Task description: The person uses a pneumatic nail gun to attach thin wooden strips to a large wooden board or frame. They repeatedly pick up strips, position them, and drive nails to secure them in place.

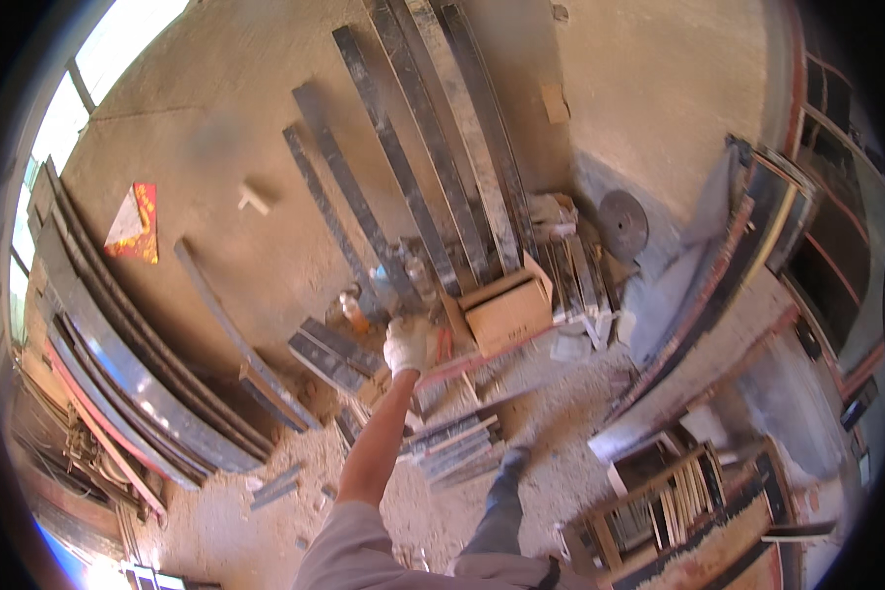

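My left hand point(405, 347), in a whitish work glove, reaches forward over the clutter at the foot of the wall. Its fingers look curled in, and whatever they hold, if anything, is hidden behind the glove. Just right of it lies a red-handled tool point(445, 344), its kind unclear. An open cardboard box point(508, 317) stands further right. To the left of the glove is a bottle with orange contents point(355, 315), and dark flat boards point(329, 356) lie nearby. My right hand is out of view.
Long dark planks point(393, 147) lean on the wall ahead. More long boards point(138, 344) stand at the left. A round dark disc point(622, 224) rests against the wall. Short strips point(457, 447) lie before my foot point(514, 458). A wooden frame with slats point(649, 511) sits at lower right.
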`<state>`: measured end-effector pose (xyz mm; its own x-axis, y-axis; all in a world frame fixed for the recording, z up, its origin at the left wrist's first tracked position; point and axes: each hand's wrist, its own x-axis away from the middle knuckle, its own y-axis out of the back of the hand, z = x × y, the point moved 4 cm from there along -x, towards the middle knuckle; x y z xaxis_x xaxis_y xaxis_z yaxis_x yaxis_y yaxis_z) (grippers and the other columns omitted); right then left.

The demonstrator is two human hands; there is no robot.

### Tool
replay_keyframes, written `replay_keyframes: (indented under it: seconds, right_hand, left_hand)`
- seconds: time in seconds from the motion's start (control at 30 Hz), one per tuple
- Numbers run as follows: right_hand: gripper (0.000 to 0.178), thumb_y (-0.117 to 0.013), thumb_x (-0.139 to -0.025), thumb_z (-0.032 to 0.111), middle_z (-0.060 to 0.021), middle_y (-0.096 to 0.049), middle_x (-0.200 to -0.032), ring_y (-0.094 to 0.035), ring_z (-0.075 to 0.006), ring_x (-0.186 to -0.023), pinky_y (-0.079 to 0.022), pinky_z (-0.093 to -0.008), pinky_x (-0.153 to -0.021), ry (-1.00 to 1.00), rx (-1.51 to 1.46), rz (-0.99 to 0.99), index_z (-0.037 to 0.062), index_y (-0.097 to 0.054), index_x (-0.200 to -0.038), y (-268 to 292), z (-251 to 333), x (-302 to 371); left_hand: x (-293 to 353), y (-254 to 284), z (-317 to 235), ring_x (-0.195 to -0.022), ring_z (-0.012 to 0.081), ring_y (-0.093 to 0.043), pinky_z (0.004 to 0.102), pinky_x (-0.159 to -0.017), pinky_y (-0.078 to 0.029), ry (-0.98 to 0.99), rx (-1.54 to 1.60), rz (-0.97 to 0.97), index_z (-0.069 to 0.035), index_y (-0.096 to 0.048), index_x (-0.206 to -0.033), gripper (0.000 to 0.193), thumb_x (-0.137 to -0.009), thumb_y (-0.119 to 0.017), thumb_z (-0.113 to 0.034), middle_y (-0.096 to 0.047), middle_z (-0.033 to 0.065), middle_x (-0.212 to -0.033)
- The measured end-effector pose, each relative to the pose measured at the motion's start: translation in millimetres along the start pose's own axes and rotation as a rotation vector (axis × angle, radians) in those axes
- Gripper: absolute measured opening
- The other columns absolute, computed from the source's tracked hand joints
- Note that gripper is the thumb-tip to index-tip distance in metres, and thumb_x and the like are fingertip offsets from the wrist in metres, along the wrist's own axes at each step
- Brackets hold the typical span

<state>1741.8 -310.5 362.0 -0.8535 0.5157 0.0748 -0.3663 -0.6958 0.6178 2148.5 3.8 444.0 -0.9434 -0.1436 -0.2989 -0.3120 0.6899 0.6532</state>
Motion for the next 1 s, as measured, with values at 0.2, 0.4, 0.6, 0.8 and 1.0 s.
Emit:
replay_keyframes:
  seconds: [0.2, 0.4, 0.6, 0.8, 1.0]
  right_hand:
    - [0.071, -0.064, -0.094, 0.043, -0.0226, -0.06, -0.125, -0.062, -0.036, -0.109, -0.049, -0.0455, -0.094, -0.13, 0.081, -0.13, -0.0083, -0.045, -0.139, -2.8, 23.6, -128.9]
    - [0.071, -0.064, -0.094, 0.044, -0.0226, -0.059, -0.128, -0.06, -0.0356, -0.112, -0.048, -0.0453, -0.097, -0.273, 0.117, -0.191, -0.0074, -0.046, -0.14, 9.5, 32.0, -187.7]
    - [0.07, -0.063, -0.095, 0.044, -0.0226, -0.058, -0.132, -0.059, -0.0353, -0.116, -0.047, -0.0451, -0.1, -0.319, 0.114, -0.202, -0.0065, -0.046, -0.141, 13.0, 36.6, -210.0]
    - [0.07, -0.063, -0.095, 0.044, -0.0227, -0.057, -0.135, -0.058, -0.035, -0.12, -0.045, -0.045, -0.102, -0.31, 0.105, -0.249, -0.0056, -0.047, -0.142, 18.9, 42.4, -205.8]
    - [0.069, -0.063, -0.096, 0.044, -0.0227, -0.055, -0.139, -0.057, -0.0346, -0.123, -0.044, -0.0448, -0.105, -0.287, 0.069, -0.329, -0.0047, -0.047, -0.142, 7.0, 53.6, -173.9]
  left_hand:
    - [-251.0, -78.5, -91.6, -0.118, 0.0427, -0.06, 0.0484, -0.101, -0.049, 0.1, -0.115, -0.086, 0.003, -0.048, -0.137, 0.087, -0.075, -0.074, -0.052, -0.059, 0.0293, -0.127]
    - [-387.5, -164.6, -140.2, -0.121, 0.0389, -0.06, 0.0439, -0.101, -0.05, 0.166, -0.199, -0.153, 0.009, -0.033, -0.145, 0.103, -0.076, -0.079, -0.051, -0.059, 0.0262, -0.13]
    - [-430.5, -192.7, -136.0, -0.112, 0.0414, -0.066, 0.0461, -0.096, -0.054, 0.232, -0.146, -0.058, 0.01, -0.046, -0.134, 0.093, -0.073, -0.08, -0.051, -0.065, 0.0304, -0.121]
    - [-421.7, -107.6, -158.9, -0.092, 0.0348, -0.073, 0.042, -0.085, -0.056, -0.101, 0.186, -0.217, -0.002, -0.068, -0.111, 0.057, -0.067, -0.082, -0.037, -0.074, 0.02, -0.097]
    - [-413.1, 36.5, -233.6, -0.088, 0.0153, -0.068, 0.0321, -0.078, -0.055, -0.612, 0.486, -0.142, 0.008, -0.061, -0.124, 0.064, -0.083, -0.08, -0.037, -0.073, 0.0118, -0.098]
